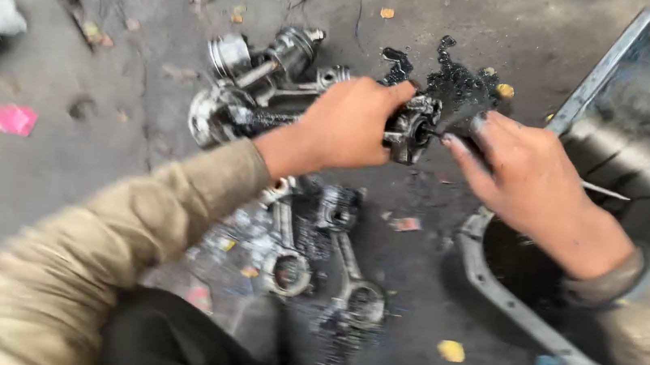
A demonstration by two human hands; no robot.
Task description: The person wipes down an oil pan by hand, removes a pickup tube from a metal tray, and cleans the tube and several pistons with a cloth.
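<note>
Oily concrete floor [60, 144], left hand [352, 124] clenched around greasy piston rod [409, 127], right hand [525, 177] fingers seemingly pinching its end, 2 connecting rods [325, 256] below it, metal pan [634, 120] right of it.

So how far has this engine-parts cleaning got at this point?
Some shiny metal pistons lie together on the ground, seemingly cleaned. The left hand grips a greasy black piston assembly while the right hand works at it. Two oily connecting rods lie below, apparently untouched, beside the grey metal oil pan.
</note>
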